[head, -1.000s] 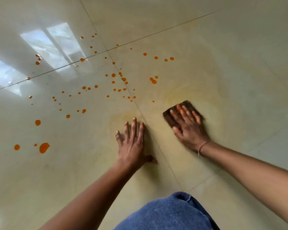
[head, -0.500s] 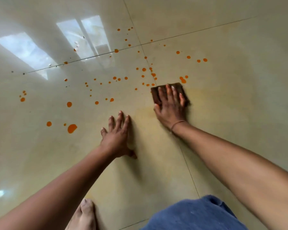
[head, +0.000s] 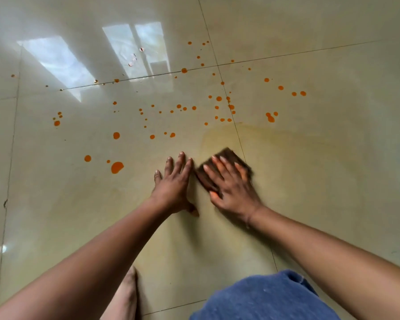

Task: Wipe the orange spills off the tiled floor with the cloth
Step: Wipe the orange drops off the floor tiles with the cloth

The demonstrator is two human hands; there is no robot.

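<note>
My right hand (head: 231, 185) presses flat on a dark brown cloth (head: 231, 157) on the glossy cream tiled floor (head: 333, 181); the cloth is motion-blurred. Just left of it, my left hand (head: 174, 181) lies flat on the floor with fingers spread, holding nothing. Orange spills (head: 117, 167) dot the tiles ahead and to the left, with a cluster (head: 224, 109) near the grout line and more at the right (head: 270, 117). A faint yellowish smear (head: 263, 139) spreads on the tile beyond the cloth.
My bent knee in blue denim (head: 263, 299) fills the bottom right, and my bare foot (head: 125, 296) sits at the bottom centre. Window reflections (head: 134, 49) glare on the far tiles. Grout lines cross at the upper centre (head: 218, 65).
My right hand has pulled the cloth back toward me from the drops near the grout line, ending next to my left hand. The orange drops there are gone and a yellowish smear remains.
</note>
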